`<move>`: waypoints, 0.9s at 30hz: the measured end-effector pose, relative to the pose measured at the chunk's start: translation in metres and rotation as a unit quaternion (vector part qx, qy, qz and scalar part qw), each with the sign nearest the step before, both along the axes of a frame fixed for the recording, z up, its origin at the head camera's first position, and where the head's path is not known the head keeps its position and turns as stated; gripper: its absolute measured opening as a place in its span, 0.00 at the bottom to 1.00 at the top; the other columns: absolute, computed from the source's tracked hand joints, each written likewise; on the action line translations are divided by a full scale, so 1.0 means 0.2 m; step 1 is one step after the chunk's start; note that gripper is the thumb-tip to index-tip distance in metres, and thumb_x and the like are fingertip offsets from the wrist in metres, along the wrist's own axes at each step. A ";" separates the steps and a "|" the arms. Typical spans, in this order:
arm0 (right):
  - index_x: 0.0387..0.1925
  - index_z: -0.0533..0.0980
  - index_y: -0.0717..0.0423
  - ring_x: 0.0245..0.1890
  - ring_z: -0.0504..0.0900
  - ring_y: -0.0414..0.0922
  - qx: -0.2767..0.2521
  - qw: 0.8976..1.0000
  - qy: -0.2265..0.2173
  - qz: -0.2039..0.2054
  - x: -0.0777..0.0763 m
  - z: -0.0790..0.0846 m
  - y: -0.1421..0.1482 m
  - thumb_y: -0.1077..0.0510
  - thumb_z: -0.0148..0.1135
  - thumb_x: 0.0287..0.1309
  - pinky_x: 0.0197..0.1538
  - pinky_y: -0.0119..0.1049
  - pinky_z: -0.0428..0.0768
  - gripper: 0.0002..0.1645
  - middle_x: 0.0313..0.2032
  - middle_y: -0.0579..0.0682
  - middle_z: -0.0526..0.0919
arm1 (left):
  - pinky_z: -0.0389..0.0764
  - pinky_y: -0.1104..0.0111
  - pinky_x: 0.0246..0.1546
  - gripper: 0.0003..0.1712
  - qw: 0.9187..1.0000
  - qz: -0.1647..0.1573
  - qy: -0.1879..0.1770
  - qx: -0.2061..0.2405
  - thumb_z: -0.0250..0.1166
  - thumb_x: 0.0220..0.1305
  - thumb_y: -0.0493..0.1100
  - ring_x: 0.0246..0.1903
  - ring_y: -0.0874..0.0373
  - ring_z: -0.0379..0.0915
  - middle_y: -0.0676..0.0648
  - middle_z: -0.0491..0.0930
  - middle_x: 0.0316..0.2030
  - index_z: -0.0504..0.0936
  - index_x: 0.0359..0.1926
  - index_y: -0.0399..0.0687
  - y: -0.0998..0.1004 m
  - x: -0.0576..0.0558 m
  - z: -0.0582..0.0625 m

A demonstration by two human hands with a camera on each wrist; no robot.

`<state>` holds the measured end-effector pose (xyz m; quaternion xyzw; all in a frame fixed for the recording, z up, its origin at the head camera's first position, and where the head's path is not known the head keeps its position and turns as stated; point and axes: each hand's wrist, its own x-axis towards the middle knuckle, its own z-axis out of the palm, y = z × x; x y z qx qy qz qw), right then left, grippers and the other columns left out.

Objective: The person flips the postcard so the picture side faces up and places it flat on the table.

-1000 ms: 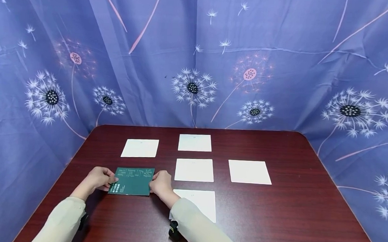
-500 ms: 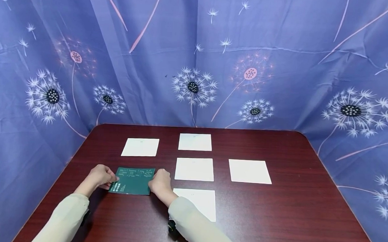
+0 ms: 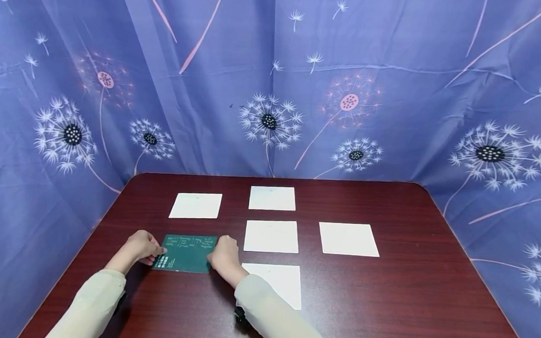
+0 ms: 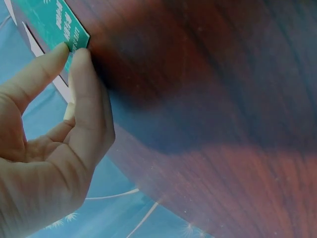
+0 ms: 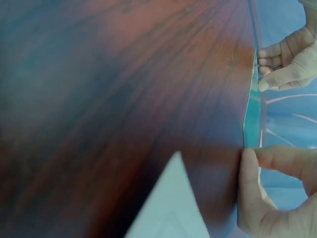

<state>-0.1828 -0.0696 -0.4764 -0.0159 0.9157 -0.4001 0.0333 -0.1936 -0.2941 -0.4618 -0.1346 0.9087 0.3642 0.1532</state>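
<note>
A green postcard [image 3: 185, 254] with pale lettering lies at or just above the tabletop on the left side; whether it touches the wood I cannot tell. The left hand [image 3: 142, 246] pinches its left edge. Close up in the left wrist view, the thumb and index fingertips meet at a corner of the postcard [image 4: 47, 22]. At the opposite edge the right hand [image 3: 224, 256] holds the card between thumb and index finger. The right wrist view shows the postcard [image 5: 252, 119] nearly edge-on, with both hands at its ends.
Several white cards lie apart on the dark red wooden table [image 3: 382, 307]: one white card [image 3: 196, 206] behind the green postcard, another white card [image 3: 273, 284] partly under the right sleeve. A blue dandelion-print curtain [image 3: 275, 87] surrounds the table's back and sides.
Both hands keep their hold on the green postcard and shift only slightly. Its shiny lettering catches the light differently: large characters show half a second ago, smaller script before and now.
</note>
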 end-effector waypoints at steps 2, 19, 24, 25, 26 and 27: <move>0.08 0.70 0.56 0.10 0.71 0.41 0.005 1.000 -0.005 0.000 -0.01 0.00 0.00 0.69 0.69 0.36 0.14 0.28 0.71 0.16 0.08 0.48 0.71 | 0.82 0.66 0.20 0.12 1.000 -0.004 0.003 -0.003 0.69 0.55 0.34 0.16 0.58 0.73 0.45 0.72 0.19 0.75 0.22 0.34 -0.01 0.00 0.00; 0.51 0.76 0.65 0.21 0.75 0.37 -0.137 0.988 -0.024 0.073 -0.19 0.10 0.07 0.64 0.71 0.49 0.34 0.30 0.77 0.26 0.22 0.46 0.80 | 0.76 0.67 0.23 0.15 0.992 -0.032 0.114 0.043 0.68 0.57 0.35 0.22 0.57 0.72 0.46 0.78 0.23 0.77 0.42 0.26 0.00 -0.09 0.03; 0.58 0.73 0.64 0.28 0.78 0.38 -0.210 0.975 -0.027 0.065 -0.30 0.09 0.06 0.66 0.70 0.50 0.36 0.29 0.78 0.31 0.33 0.51 0.81 | 0.76 0.70 0.28 0.22 0.981 -0.056 0.182 0.047 0.66 0.60 0.35 0.30 0.57 0.74 0.39 0.80 0.34 0.75 0.52 0.24 -0.02 -0.18 0.01; 0.59 0.72 0.64 0.32 0.79 0.41 -0.223 0.972 -0.029 0.063 -0.32 0.08 0.06 0.66 0.70 0.50 0.37 0.29 0.78 0.32 0.37 0.52 0.81 | 0.76 0.72 0.29 0.23 0.978 -0.056 0.193 0.047 0.66 0.60 0.35 0.32 0.57 0.75 0.36 0.80 0.36 0.75 0.53 0.24 -0.02 -0.20 0.01; 0.61 0.71 0.64 0.36 0.80 0.44 -0.237 0.969 -0.033 0.062 -0.34 0.08 0.06 0.67 0.69 0.50 0.38 0.30 0.79 0.34 0.41 0.54 0.81 | 0.75 0.74 0.29 0.24 0.977 -0.054 0.199 0.048 0.66 0.60 0.35 0.34 0.56 0.75 0.34 0.79 0.39 0.74 0.54 0.25 -0.02 -0.22 0.01; 0.62 0.69 0.64 0.41 0.80 0.47 -0.250 0.966 -0.039 0.060 -0.36 0.07 0.06 0.67 0.68 0.51 0.40 0.31 0.79 0.35 0.45 0.56 0.80 | 0.75 0.75 0.29 0.25 0.976 -0.052 0.204 0.049 0.66 0.61 0.35 0.36 0.54 0.75 0.33 0.79 0.41 0.73 0.56 0.25 -0.02 -0.23 0.01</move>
